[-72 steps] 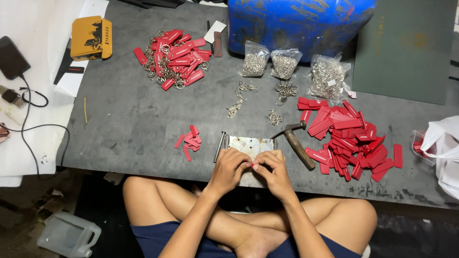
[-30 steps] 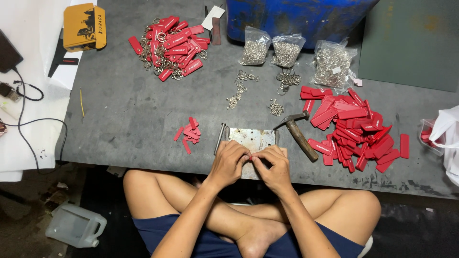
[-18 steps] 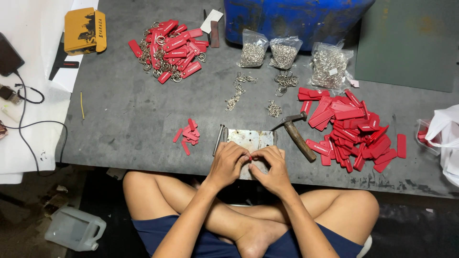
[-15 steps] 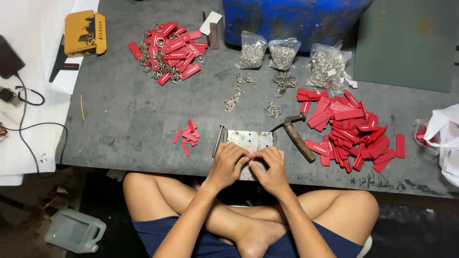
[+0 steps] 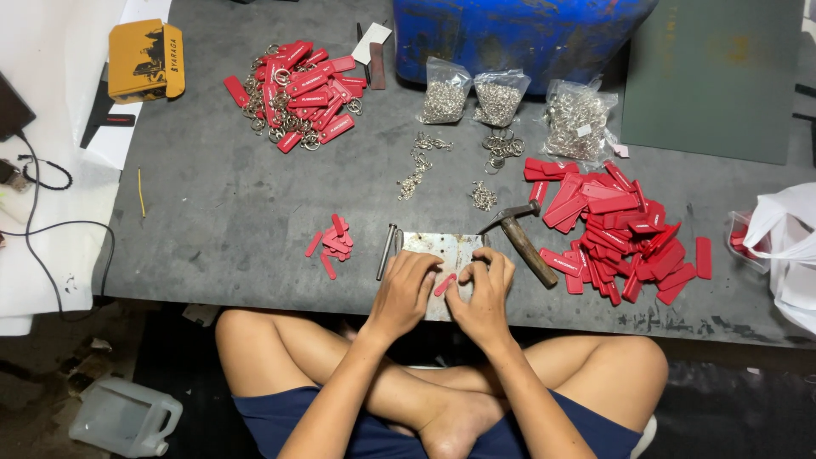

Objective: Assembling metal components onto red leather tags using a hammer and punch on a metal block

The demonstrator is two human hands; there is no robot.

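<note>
Fingertips of both hands bunched together, hiding most of the small work between them; only a short stretch of a red strip (image 5: pixel 444 284) showing, its ends covered. Hard to tell whether any metal ring is attached there. Lower edge of the metal plate (image 5: pixel 442 249) masked by the palms. Blue container (image 5: pixel 518 34) cut off at the top of the view, white plastic bag (image 5: pixel 786 246) cut off at the right edge.

Red strip lying just over the near part of the metal plate, at the front edge of the grey table (image 5: pixel 221 204), long axis slanted: upper end toward the right and away, lower end toward the left and the body.

Left hand (image 5: pixel 406 293) curled, fingers pressed against the strip's lower left end, pinching it. Right hand (image 5: pixel 484 293) likewise closed on the upper right end, thumb and forefinger nipping it.

Hammer (image 5: pixel 520 242) just right of the plate, head near the plate's far corner, handle running toward the near right. Metal punch (image 5: pixel 388 252) just left of the plate. Small heap of red tags (image 5: pixel 331 244) further left; large pile of red tags (image 5: pixel 620 229) to the right.
</note>
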